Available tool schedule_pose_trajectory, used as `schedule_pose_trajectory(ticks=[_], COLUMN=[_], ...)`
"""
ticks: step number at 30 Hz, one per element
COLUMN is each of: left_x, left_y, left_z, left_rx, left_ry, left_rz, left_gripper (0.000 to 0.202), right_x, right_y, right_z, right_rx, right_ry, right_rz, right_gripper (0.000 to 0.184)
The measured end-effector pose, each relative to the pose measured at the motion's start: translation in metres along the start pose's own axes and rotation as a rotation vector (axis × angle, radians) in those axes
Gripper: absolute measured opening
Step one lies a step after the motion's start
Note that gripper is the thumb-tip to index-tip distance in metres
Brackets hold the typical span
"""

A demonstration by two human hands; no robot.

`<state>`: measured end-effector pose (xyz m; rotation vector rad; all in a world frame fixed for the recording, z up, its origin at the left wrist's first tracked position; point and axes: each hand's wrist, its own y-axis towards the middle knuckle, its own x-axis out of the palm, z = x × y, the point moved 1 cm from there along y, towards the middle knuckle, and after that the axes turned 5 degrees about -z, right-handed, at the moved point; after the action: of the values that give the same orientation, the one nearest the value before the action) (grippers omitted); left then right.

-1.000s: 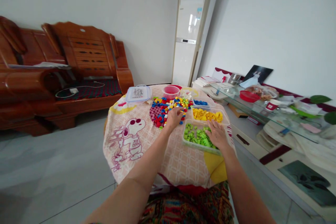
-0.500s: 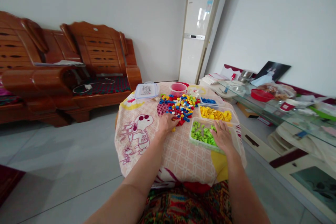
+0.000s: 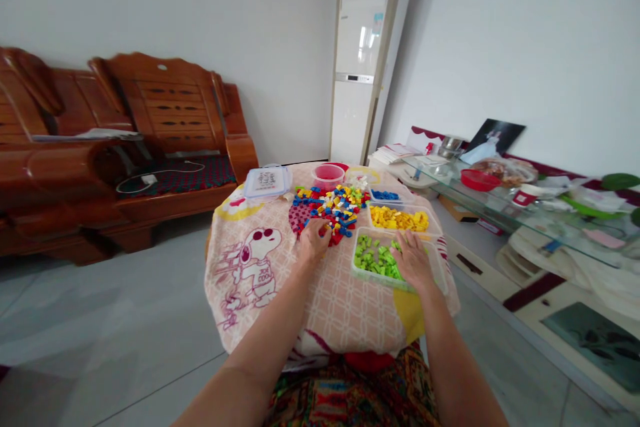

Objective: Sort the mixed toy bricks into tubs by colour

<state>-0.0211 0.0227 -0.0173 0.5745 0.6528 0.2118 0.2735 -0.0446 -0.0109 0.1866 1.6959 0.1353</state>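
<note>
On our worktop [image 3: 345,310], we see three clear boxes beside the mixed bricks [image 3: 345,202]: the nearest box [image 3: 373,275] holds green bricks [image 3: 376,259], the middle box [image 3: 435,222] yellow bricks [image 3: 396,219], the far box [image 3: 407,196] blue bricks [image 3: 385,195]. Our right hand [image 3: 414,260] is spread over the nearest box. Our left hand [image 3: 311,241] curls at the mixed bricks' near edge; we cannot tell whether it pinches one.

There are 3 brick trays [image 3: 375,275], 1 brick heap [image 3: 341,205], 1 tub [image 3: 327,183].
</note>
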Motion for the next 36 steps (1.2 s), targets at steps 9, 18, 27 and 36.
schedule_pose_trajectory(ticks=[9, 18, 27, 36], left_x=[0.069, 0.049, -0.011, -0.007], left_y=[0.041, 0.012, -0.038, -0.045], left_z=[0.067, 0.057, 0.041, 0.033], left_rx=[0.242, 0.165, -0.091, -0.145], left_ry=[-0.201, -0.099, 0.224, 0.226], left_rz=[-0.221, -0.173, -0.24, -0.376], left_gripper=[0.034, 0.04, 0.016, 0.015], right_x=[0.017, 0.016, 0.015, 0.007], right_y=[0.001, 0.001, 0.002, 0.0], right_z=[0.009, 0.011, 0.012, 0.008], right_rx=[-0.062, -0.071, -0.081, -0.045], right_ry=[0.049, 0.05, 0.06, 0.005], right_rz=[0.109, 0.095, 0.104, 0.074], right_gripper=[0.058, 0.059, 0.059, 0.058])
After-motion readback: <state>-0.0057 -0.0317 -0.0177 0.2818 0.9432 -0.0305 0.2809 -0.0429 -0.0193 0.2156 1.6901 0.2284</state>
